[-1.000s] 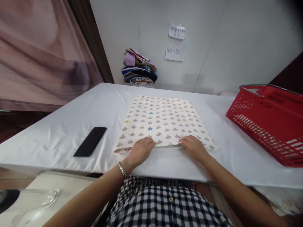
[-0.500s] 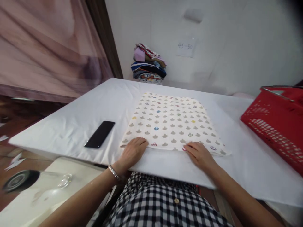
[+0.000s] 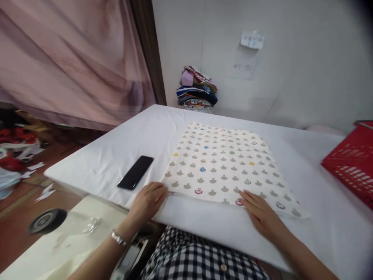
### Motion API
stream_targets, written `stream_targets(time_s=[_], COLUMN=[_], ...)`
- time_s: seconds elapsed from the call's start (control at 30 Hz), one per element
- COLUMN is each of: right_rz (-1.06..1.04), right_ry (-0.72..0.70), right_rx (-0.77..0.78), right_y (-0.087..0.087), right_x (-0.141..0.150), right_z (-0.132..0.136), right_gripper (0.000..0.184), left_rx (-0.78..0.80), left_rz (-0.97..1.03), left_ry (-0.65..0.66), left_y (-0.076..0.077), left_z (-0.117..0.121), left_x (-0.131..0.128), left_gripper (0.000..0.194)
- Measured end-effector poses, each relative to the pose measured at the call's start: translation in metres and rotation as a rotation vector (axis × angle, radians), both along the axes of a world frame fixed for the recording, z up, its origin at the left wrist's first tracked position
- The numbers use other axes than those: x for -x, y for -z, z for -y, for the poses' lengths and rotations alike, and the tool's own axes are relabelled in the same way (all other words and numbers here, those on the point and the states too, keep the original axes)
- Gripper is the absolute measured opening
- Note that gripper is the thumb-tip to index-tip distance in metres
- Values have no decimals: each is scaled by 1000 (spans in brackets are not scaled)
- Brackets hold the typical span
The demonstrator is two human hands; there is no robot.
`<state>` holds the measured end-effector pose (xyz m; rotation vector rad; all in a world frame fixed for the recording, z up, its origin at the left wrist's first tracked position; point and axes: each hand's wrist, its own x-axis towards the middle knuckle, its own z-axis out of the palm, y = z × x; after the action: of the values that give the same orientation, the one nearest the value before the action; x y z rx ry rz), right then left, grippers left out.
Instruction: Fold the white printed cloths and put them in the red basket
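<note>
A white cloth [image 3: 215,163] printed with grey and coloured mushroom-like shapes lies spread flat on the white-covered table [image 3: 116,144]. My left hand [image 3: 149,200], with a silver bracelet at its wrist, is closed at the near left corner of the cloth; the fingers hide that corner. On the near edge, right of the middle, rests my right hand [image 3: 260,212], its fingers stretched out flat on the fabric. A black phone [image 3: 135,172] lies to the left of the cloth, beyond my left hand.
At the right edge stands a red plastic basket [image 3: 352,159]. A pile of folded fabrics [image 3: 197,91] rises behind the table against the wall. Below the table on the left is a pale sewing-machine-like surface [image 3: 78,233] with a dark round wheel [image 3: 48,221].
My left hand has slid left along the near edge to the cloth's corner. My right hand stays near the same spot on the edge. The head view has shifted left and up.
</note>
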<state>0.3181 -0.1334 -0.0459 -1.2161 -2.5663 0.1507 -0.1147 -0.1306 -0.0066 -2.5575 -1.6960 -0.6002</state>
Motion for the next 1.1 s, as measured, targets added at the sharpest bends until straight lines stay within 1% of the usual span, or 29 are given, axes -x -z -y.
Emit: stream_targets(time_s=[0.07,0.13,0.2,0.27,0.3,0.37,0.43,0.53,0.6,0.67,0.7,0.77,0.83,0.9,0.93,1.0,1.03,1.1], right_rz=[2,0,-1,18,34,64,64,17,-50,-150,-206,-318,-411,-445,-424,-331,-311,-281], right_ry=[23,58,112,194,243,334,394,399,395,423,444,489,551,682,749,885,922,976], right_rx=[53,81,75,67,75,112,156,242,296,301,281,227,209,225,223,214,213,222], right_y=[-9,-20,-30,-34,-34,-28,-20,-14,-16,-22,-25,-30,-35,-39,-41,-46,-47,-47], right_x=[4,7,7,2,-3,-13,-22,-31,-35,-40,-43,-50,-56,-59,-61,-64,-65,-71], right_z=[3,2,-5,-13,-18,-23,-25,-22,-23,-33,-42,-70,-109,-153,-176,-217,-236,-267], right_gripper=[45,45,46,47,48,51,52,52,51,51,50,48,43,41,41,41,42,43], left_rx=[1,-22,-69,-109,-117,-108,-70,21,69,93,97,102,138,190,207,196,182,165], left_rz=[30,71,108,95,63,-19,-72,-87,-72,-46,-34,-22,-32,-67,-84,-98,-107,-129], left_ry=[-23,-28,11,82,109,128,109,103,116,92,71,48,96,123,131,133,121,99], left_y=[-6,-13,-18,-17,-13,-2,15,36,39,32,25,7,-12,-25,-29,-29,-26,-15], left_z=[-7,-18,-33,-49,-56,-67,-75,-85,-94,-108,-116,-135,-158,-184,-198,-225,-238,-258], left_x=[-1,-9,-24,-39,-44,-47,-41,-21,-12,-13,-19,-42,-76,-116,-136,-172,-186,-209], left_gripper=[26,27,28,30,32,40,48,52,49,46,45,47,50,53,54,56,55,55])
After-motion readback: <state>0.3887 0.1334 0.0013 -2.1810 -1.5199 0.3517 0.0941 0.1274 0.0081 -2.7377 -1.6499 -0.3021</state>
